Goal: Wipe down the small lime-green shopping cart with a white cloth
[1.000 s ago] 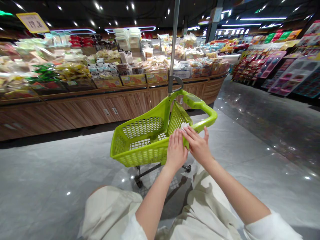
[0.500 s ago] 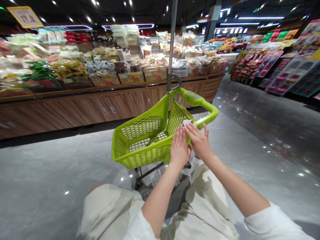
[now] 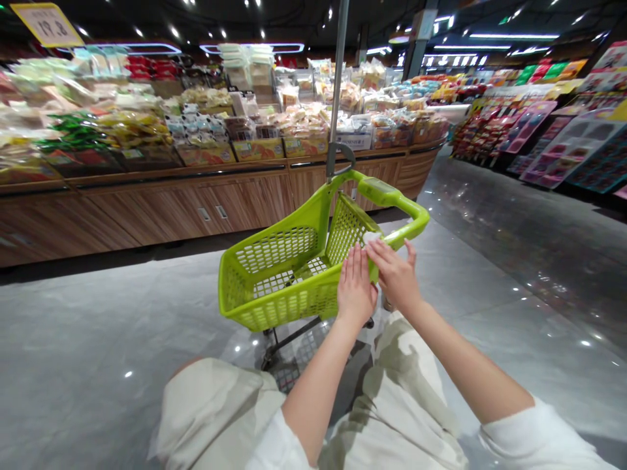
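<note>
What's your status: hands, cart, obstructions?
Left hand flat on near rim of green cart; right hand open, touching small white item there. Display counter beyond cart, apart.

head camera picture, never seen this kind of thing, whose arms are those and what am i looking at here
There is no machine here. The camera sits on a person's head and looks forward and down, so the two bare arms coming in from the bottom are that person's own. Both hands are at the near rim of a lime green shopping cart, close to its handle. The left hand lies flat against the rim, fingers stretched. The fingers of the right hand touch a small white thing there; what it is, and whether it is gripped, is too small to tell. A metal pole stands up beside the handle. The cart stands on a shiny grey floor, in front of a wooden counter stacked with packaged food.
</note>
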Tool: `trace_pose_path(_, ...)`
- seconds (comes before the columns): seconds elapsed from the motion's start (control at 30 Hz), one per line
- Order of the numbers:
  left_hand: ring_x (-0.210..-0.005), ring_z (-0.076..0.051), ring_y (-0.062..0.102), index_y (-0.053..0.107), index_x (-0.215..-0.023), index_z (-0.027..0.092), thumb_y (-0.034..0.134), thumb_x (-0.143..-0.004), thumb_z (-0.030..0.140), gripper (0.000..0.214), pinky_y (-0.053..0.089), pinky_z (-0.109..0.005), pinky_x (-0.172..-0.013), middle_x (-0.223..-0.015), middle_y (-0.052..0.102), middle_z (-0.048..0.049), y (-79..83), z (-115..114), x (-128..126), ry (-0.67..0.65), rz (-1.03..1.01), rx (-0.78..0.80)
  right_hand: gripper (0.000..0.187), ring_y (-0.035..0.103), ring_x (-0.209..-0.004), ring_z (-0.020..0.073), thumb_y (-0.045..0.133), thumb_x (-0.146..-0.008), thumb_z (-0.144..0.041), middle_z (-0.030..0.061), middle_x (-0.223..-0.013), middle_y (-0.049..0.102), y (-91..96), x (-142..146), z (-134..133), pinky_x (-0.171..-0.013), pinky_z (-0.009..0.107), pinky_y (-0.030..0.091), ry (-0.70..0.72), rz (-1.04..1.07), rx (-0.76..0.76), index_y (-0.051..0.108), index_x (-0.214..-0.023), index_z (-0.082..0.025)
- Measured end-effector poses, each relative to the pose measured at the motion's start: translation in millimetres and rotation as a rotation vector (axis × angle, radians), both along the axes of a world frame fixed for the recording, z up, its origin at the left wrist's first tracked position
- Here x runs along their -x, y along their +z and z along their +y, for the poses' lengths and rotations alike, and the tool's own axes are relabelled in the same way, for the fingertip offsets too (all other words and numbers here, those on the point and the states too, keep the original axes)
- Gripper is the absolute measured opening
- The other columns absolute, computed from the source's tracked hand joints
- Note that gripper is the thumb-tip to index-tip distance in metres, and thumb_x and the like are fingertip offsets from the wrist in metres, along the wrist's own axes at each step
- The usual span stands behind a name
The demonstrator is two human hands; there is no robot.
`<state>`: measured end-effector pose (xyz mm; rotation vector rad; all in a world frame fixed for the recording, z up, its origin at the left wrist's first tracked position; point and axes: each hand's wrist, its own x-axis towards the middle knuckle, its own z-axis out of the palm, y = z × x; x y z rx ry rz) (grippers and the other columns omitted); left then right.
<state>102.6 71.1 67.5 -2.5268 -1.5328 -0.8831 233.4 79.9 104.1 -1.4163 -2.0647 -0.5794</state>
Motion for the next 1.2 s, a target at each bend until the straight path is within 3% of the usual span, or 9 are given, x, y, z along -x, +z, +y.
trace_pose_path(0.1,-0.151,-0.025,-0.001,0.006,-0.153,0.001,0.049,-0.084,0.021,0.084,0.019,-0.045,-0.123,-0.164,0.006,-0.0183,0.9,0,3,-0.012,0.003,-0.011,0.056,0.054,-0.129,0.0215,0.04,-0.084,-0.007,0.0069,-0.139,0.059,2.9,-14,0,-0.119,0.052,0.0,0.057,-0.041,0.019,0.055,-0.135,-0.025)
trace_pose_path(0.27,-0.152,-0.025,-0.001,0.004,-0.154,0.002,0.049,-0.086,0.025,0.084,0.019,-0.045,-0.123,-0.164,0.004,-0.0172,1.9,-1,1,-0.011,-0.01,-0.025,0.053,0.055,-0.128,0.025,0.037,-0.084,-0.007,0.0094,-0.131,0.065,23.2,-72,28,-0.114,0.063,0.003,-0.208,0.184,-0.099,0.062,-0.127,-0.025)
trace_pose_path(0.37,-0.151,-0.025,-0.002,0.005,-0.153,0.001,0.048,-0.087,0.026,0.082,0.018,-0.044,-0.123,-0.164,0.005,-0.0174,0.9,-1,-1,0.012,-0.011,-0.02,0.054,0.052,-0.131,0.0247,0.039,-0.083,-0.007,0.0102,-0.133,0.063,16.5,-52,22,-0.115,0.061,0.004,-0.199,0.136,-0.096,0.059,-0.131,-0.022)
trace_pose_path(0.53,-0.151,-0.024,-0.001,0.009,-0.154,0.003,0.042,-0.092,0.027,0.074,0.019,-0.043,-0.123,-0.164,0.008,-0.0161,-0.6,0,1,0.002,-0.001,-0.031,0.064,0.05,-0.133,0.0198,0.041,-0.079,-0.004,0.0065,-0.142,0.055,3.5,-15,-4,-0.12,0.05,0.007,0.078,-0.094,0.036,0.051,-0.139,-0.023)
trace_pose_path(0.7,-0.151,-0.024,0.0,0.009,-0.153,0.002,0.039,-0.094,0.031,0.072,0.018,-0.042,-0.124,-0.164,0.006,-0.0155,0.3,0,1,0.02,0.023,-0.035,0.058,0.055,-0.128,0.025,0.038,-0.082,-0.006,0.0079,-0.134,0.063,23.1,-65,20,-0.115,0.063,0.008,-0.168,0.152,-0.07,0.059,-0.131,-0.027)
trace_pose_path(0.8,-0.151,-0.024,0.0,0.01,-0.153,0.002,0.04,-0.094,0.032,0.073,0.018,-0.042,-0.124,-0.164,0.007,-0.0154,-0.3,-1,-1,0.045,0.021,-0.029,0.055,0.053,-0.13,0.0259,0.039,-0.082,-0.007,0.009,-0.134,0.062,20.3,-58,24,-0.115,0.064,0.009,-0.233,0.183,-0.101,0.058,-0.131,-0.024)
trace_pose_path(0.97,-0.151,-0.023,0.0,0.008,-0.154,0.004,0.039,-0.094,0.029,0.072,0.019,-0.043,-0.123,-0.164,0.009,-0.0146,-1.8,0,1,0.024,0.009,-0.045,0.058,0.049,-0.134,0.0209,0.041,-0.081,-0.006,0.0074,-0.142,0.055,2.4,-9,1,-0.12,0.05,0.011,0.054,-0.09,0.006,0.052,-0.137,-0.021)
trace_pose_path(1.07,-0.151,-0.023,0.0,0.009,-0.154,0.004,0.04,-0.094,0.03,0.072,0.019,-0.042,-0.123,-0.164,0.008,-0.0151,-1.2,0,2,0.023,0.017,-0.05,0.056,0.054,-0.129,0.0202,0.039,-0.083,-0.005,0.0058,-0.137,0.06,11.8,-31,7,-0.12,0.052,0.009,0.069,-0.092,0.017,0.056,-0.132,-0.024)
trace_pose_path(1.2,-0.151,-0.024,0.001,0.01,-0.153,0.002,0.04,-0.094,0.032,0.073,0.018,-0.042,-0.123,-0.164,0.007,-0.0162,0.6,-1,0,0.031,0.027,-0.033,0.05,0.056,-0.127,0.0239,0.038,-0.084,-0.008,0.0074,-0.13,0.065,27.3,-71,29,-0.116,0.061,0.01,-0.183,0.12,-0.082,0.062,-0.124,-0.025)
